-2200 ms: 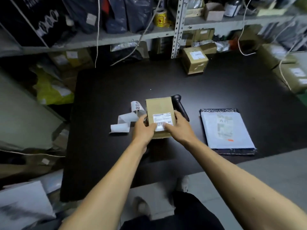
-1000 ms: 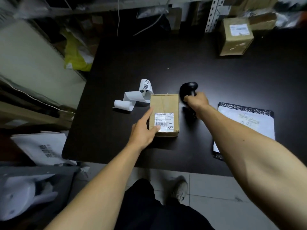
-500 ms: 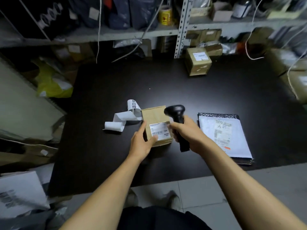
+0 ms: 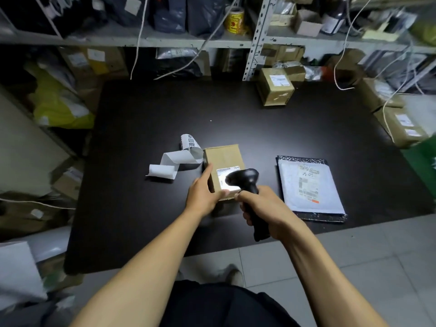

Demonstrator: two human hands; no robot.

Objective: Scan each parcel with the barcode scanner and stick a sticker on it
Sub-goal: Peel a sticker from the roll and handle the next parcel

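Scanning is happening right now: the right hand [image 4: 266,208] has a full fist grip on the barcode scanner [image 4: 247,185], fingers wrapped tight round the handle, head aimed down at the label [image 4: 226,180] on the small brown parcel [image 4: 221,161]. There's a bright glow on the label right under the scanner head, so I'd guess the beam's on. The left hand [image 4: 203,194] steadies the parcel just left of that grip, thumb along its side and fingers curled round the near edge.

What could go wrong? That left fingertip sits really close to the lit patch; if it creeps over the barcode, the read probably fails. Glare could be a problem too, since the label looks washed out. The sticker roll [image 4: 179,159] lies on the worktop beyond the left hand, touching the parcel's far corner, so a nudge could shove it. The white mailer [image 4: 311,185] waits to the right of the scanner grip, and another box [image 4: 276,88] sits well beyond.
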